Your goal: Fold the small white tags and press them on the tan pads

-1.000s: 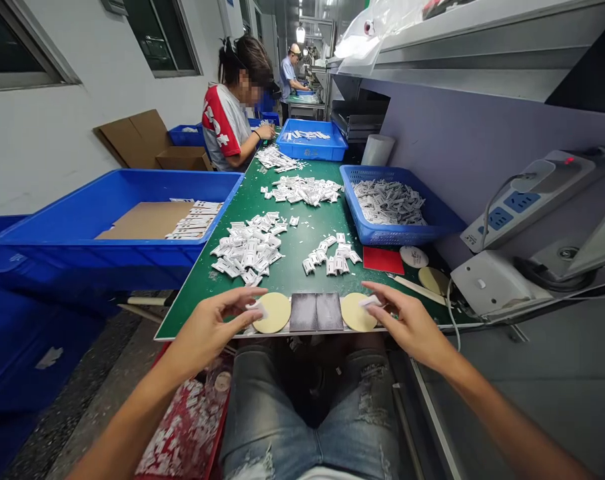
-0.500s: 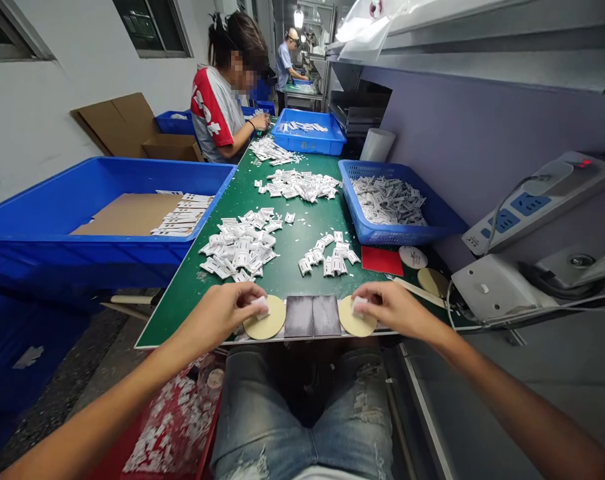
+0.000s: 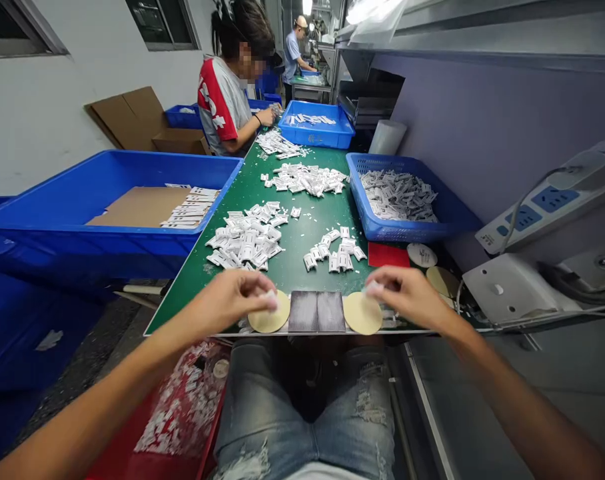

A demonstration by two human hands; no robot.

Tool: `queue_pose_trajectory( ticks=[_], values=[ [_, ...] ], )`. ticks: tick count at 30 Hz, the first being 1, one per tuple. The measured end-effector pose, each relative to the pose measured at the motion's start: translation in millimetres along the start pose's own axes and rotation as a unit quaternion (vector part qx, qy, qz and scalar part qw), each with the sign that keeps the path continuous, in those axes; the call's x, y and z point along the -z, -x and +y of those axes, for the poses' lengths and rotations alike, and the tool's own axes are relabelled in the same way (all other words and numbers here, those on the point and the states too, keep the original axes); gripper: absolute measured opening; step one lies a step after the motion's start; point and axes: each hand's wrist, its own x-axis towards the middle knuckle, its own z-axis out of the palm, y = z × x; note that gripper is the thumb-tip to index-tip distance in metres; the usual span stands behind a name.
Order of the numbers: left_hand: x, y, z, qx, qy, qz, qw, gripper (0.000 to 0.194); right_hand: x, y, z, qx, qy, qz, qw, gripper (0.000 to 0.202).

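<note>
Hands (image 3: pixel 252 291) (image 3: pixel 401 291) pinch white pieces (image 3: pixel 271 300) — white disc's (image 3: pixel 422 255) print illegible.

Glare whitens the plastic sheet (image 3: pixel 380 28) at one o'clock; deep shadow pools at six, beneath the desk (image 3: pixel 293 267). Fingers (image 3: pixel 254 284) blur slightly; wide-angle distortion stretches the forearms (image 3: pixel 520 390) at four and eight.
</note>
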Motion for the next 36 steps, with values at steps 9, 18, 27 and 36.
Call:
queue_pose_trajectory(
  ticks=[9,18,27,36],
  values=[
    [-18.0,-61,22,-0.101,-0.061,-0.019,0.993,0.023,-10,-40,-15,0.068,0.004,0.014,0.998,0.027],
    [-0.3,-149,22,-0.091,-0.126,0.098,0.983,0.021,-33,-100,-14,0.172,0.167,0.092,0.967,0.033],
    [10.8,-195,14,-0.047,-0.022,0.183,0.982,0.023,-63,-242,-40,0.113,0.268,0.036,0.956,0.044],
    [38.0,-108,11,-0.032,0.349,0.326,0.878,0.03,-68,-272,-35,0.056,0.164,0.0,0.985,0.033]
  ],
)
